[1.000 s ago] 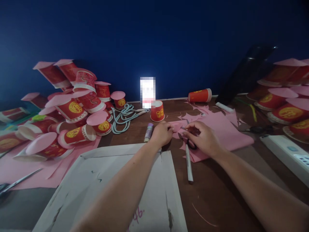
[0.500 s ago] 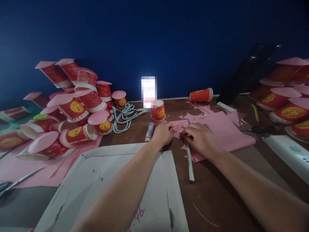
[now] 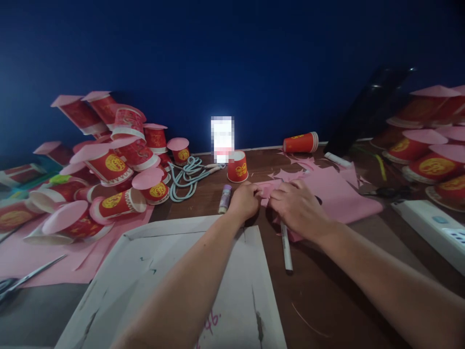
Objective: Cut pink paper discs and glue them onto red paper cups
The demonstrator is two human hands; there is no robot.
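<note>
My left hand is closed, its thumb and fingertips pinching a small piece of pink paper. Right beside it, my right hand curls around scissors, of which a bit of dark handle shows behind the knuckles. The blades are mostly hidden by the fingers, at the edge of the pink piece. Under and behind the right hand lies a larger cut pink sheet. A white marker-like stick lies below that hand. Just beyond my left hand stands an upside-down red paper cup, with a glue stick nearby.
Many red cups with pink paper tops are piled at left, more at right. A white box lid lies under my left forearm. Around are a coiled cable, other scissors, stacked cups and a power strip.
My right hand has turned and shifted slightly left, closer to my left hand. The metal seen at its fingertips is now covered, and a dark handle shows behind it. My left hand stays nearly still.
</note>
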